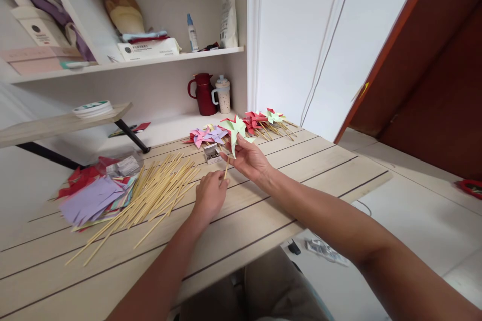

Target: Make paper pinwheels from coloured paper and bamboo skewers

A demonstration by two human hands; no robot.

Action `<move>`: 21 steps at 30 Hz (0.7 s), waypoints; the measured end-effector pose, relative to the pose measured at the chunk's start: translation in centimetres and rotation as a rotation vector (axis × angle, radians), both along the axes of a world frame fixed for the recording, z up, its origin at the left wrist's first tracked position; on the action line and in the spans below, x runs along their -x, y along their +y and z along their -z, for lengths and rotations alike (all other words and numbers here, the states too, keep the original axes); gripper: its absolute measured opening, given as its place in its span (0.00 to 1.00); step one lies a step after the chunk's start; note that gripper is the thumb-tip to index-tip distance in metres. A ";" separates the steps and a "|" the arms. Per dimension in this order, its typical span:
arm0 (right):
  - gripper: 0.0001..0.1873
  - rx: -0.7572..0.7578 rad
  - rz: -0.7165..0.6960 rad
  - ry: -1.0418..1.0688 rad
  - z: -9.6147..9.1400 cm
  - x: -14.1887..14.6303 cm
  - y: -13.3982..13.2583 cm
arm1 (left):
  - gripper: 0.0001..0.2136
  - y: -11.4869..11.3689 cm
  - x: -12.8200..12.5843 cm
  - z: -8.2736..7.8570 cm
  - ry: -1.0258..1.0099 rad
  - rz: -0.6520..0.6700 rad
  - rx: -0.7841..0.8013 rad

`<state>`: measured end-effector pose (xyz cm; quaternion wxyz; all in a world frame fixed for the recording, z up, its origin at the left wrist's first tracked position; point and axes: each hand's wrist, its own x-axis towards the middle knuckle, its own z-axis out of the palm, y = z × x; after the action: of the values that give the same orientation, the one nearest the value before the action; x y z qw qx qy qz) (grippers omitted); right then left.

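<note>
Your left hand [211, 191] grips a stick [226, 168] between thumb and fingers, just below centre of the frame. Your right hand [251, 160], above and to its right, pinches a pale green pinwheel [235, 133] near the middle of the frame; whether it is already fixed to that stick, you cannot tell from here.

The likeliest trouble is in the paper: squeeze too hard with the right fingers and a blade could crease or tear. If the left hand lets the stick turn or tilt, the two could slip out of line.

Watch the small box [213, 154] just left of your right fingertips. It stands open with small dark pieces inside, so a knuckle or dropping wrist could tip it and scatter them. Behind it, the pink pinwheel [202, 137] and the red pinwheel [254, 121] lie close enough that a sideways sweep might bend them.

At centre left, the loose sticks [160, 193] lie crisscrossed beside the purple paper [92, 201]; a left forearm drifting that way could roll some or drag the sheets.
</note>
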<state>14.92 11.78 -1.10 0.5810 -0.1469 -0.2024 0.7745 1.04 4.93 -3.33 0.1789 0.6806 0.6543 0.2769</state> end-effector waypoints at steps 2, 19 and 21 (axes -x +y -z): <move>0.08 -0.012 -0.008 0.000 0.0 0.0 -0.1 | 0.12 0.3 -0.1 0.4 -0.165 0.047 0.025; 0.16 -0.620 -0.030 -0.502 -0.1 -0.7 -1.3 | 0.19 -2.1 5.3 -0.5 -1.096 0.001 0.180; 0.13 -0.744 -0.078 -0.620 -1.0 -0.7 -2.0 | 0.21 -2.2 5.3 -0.7 -1.026 -0.001 0.091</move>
<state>15.64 9.81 -0.05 0.4770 -0.1455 -0.6346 0.5904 -4.25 2.77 -2.64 0.5063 0.4486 0.4940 0.5463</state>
